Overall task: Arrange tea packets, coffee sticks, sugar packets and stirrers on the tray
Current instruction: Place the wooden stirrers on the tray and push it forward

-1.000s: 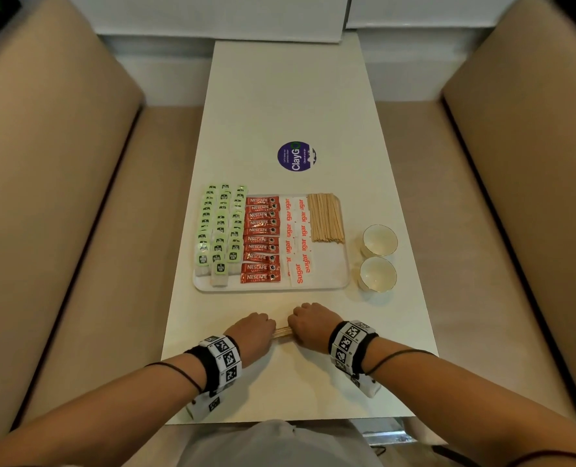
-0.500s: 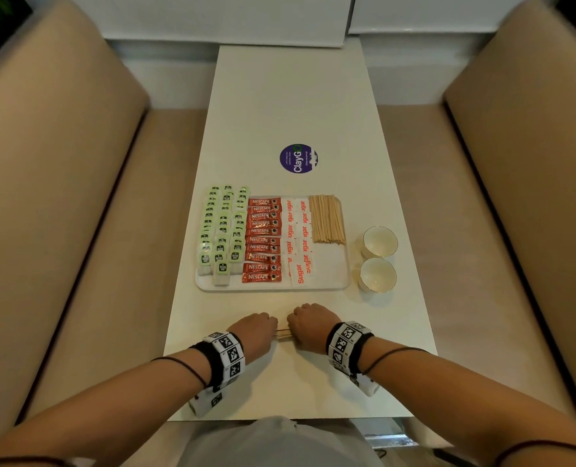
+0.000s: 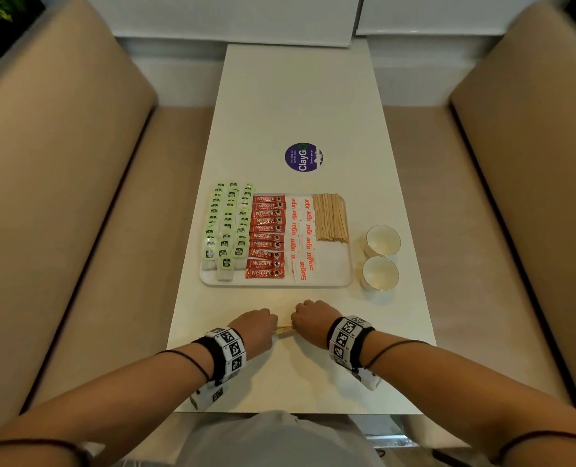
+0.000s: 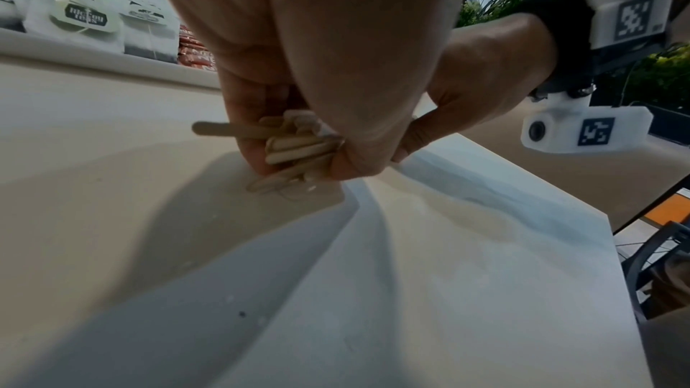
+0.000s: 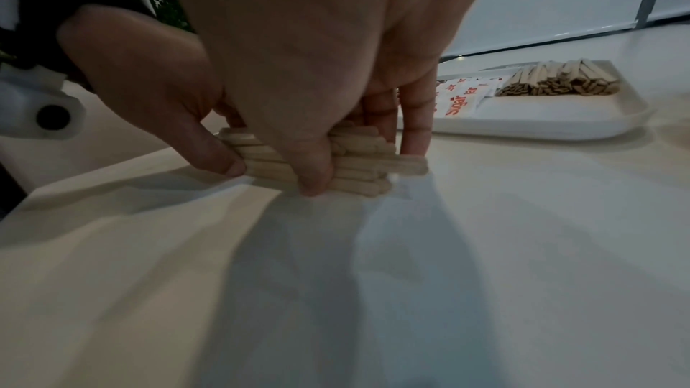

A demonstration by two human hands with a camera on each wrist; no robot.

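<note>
two white cups (image 3: 382, 256) right, near edge of table (image 3: 300, 106) | purple round sticker (image 3: 303, 157) mid-table | beige benches (image 3: 60, 183) either side

On the tray (image 3: 343, 281) lie ten red coffee sticks (image 3: 266, 235) in one column, three columns of green tea packets (image 3: 227, 227) too overlapped to count, two columns of sugar packets (image 3: 301, 237) likewise overlapping, and one pile of stirrers (image 3: 330, 217). Right of the tray stand two cups (image 3: 381, 256). Near it, two hands share one stirrer bundle (image 5: 358, 164).
</note>
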